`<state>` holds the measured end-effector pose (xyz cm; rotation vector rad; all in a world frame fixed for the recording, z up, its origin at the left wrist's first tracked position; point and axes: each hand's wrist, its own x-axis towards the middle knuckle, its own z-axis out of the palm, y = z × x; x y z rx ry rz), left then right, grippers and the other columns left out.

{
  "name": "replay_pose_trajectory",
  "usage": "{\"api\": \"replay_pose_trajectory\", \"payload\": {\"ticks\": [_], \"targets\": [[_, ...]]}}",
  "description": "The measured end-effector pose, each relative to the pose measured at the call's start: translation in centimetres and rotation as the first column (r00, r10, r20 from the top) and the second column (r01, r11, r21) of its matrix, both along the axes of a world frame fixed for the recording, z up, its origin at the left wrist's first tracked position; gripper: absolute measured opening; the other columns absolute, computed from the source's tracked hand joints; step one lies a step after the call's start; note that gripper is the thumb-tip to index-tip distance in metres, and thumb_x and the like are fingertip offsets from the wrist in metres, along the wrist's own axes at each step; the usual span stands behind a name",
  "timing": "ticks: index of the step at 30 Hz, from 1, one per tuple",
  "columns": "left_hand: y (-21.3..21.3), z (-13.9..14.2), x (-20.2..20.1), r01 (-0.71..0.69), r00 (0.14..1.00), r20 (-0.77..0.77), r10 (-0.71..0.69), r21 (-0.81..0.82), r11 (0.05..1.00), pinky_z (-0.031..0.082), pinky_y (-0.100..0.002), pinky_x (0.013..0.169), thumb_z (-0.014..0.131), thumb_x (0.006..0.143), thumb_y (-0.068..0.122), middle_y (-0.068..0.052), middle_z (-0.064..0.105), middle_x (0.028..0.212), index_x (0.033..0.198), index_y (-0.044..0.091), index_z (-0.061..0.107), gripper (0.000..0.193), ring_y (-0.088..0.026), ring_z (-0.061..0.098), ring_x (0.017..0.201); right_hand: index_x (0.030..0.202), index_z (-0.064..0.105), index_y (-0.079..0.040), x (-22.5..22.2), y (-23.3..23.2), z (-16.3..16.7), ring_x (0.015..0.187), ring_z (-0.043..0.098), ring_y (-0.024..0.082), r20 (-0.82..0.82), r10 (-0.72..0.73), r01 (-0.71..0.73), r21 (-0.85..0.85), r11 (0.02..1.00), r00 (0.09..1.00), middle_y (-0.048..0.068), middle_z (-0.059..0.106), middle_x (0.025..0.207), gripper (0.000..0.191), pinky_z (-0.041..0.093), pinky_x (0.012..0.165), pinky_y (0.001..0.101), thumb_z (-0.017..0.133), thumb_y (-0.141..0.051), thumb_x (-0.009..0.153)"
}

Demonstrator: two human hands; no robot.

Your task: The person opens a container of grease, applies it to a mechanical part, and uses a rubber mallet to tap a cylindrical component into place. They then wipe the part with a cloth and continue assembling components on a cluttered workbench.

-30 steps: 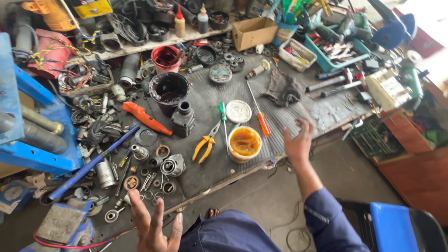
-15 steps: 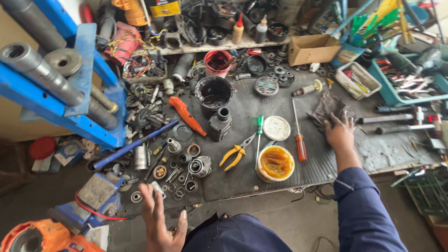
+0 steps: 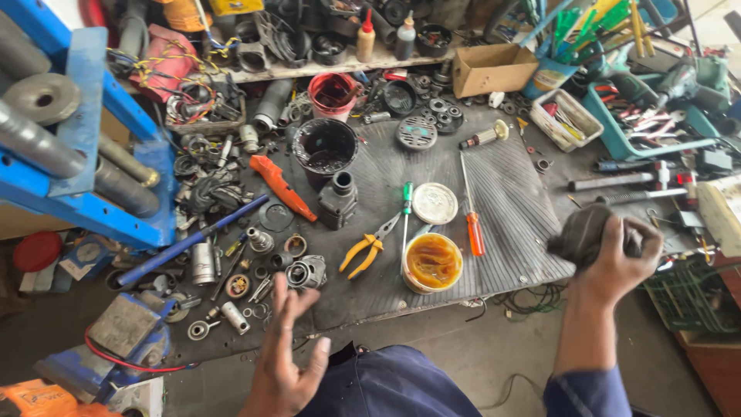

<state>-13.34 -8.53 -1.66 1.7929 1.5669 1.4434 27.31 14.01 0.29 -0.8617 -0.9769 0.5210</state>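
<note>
Head view: right hand (image 3: pixel 614 259) grips the dark rag (image 3: pixel 580 232) tight; left hand (image 3: pixel 287 351) hangs open, empty, near the grease tub (image 3: pixel 432 262). Best bunch the rag firmly.

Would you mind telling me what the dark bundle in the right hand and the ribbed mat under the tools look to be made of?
The dark bundle in the right hand looks like soft cloth, probably a grimy rag: it crumples and folds in the grip. The ribbed mat looks like matte grey rubber, with fine parallel ridges and a thin, flat-lying edge.
</note>
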Motion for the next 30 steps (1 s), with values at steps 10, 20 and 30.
{"api": "replay_pose_trajectory", "payload": {"ticks": [10,20,30], "targets": [[2.8,3.7,7.5,0.674,0.631,0.487,-0.604,0.041,0.738,0.002,-0.055,0.130,0.040,0.088,0.087,-0.033,-0.026,0.170,0.151,0.001,-0.033,0.129,-0.044,-0.013,0.163,0.126,0.064,0.003,-12.3,-15.1,2.6,0.126,0.058,0.047,0.770,0.481,-0.599,-0.164,0.784,0.419,0.024,0.062,0.132,0.051,0.037,0.113,0.0573,0.049,-0.037,0.099],[3.3,4.7,7.6,0.620,0.634,-0.241,-0.735,-0.410,0.669,0.059,-0.045,0.098,0.053,0.090,0.066,-0.030,0.009,0.167,0.164,0.012,-0.010,0.111,-0.042,0.068,0.114,0.102,0.065,-0.008,-12.1,-15.1,-11.8,0.082,0.061,0.025,0.558,0.755,-0.413,-0.633,0.656,0.344,0.007,0.065,0.090,0.030,0.050,0.075,0.0393,0.075,-0.029,0.082],[2.6,7.7,6.3,0.381,0.859,-0.502,-0.100,0.496,0.780,0.042,-0.053,0.103,0.064,0.098,0.050,-0.001,0.065,0.135,0.137,0.021,0.063,0.048,-0.022,0.052,0.130,0.138,0.055,-0.002,-16.6,-15.1,-9.4,0.106,0.062,0.022,-0.776,0.609,-0.980,0.055,-0.194,-0.164,0.012,0.063,0.121,0.038,0.052,0.097,0.0380,0.039,-0.034,0.125]]}}
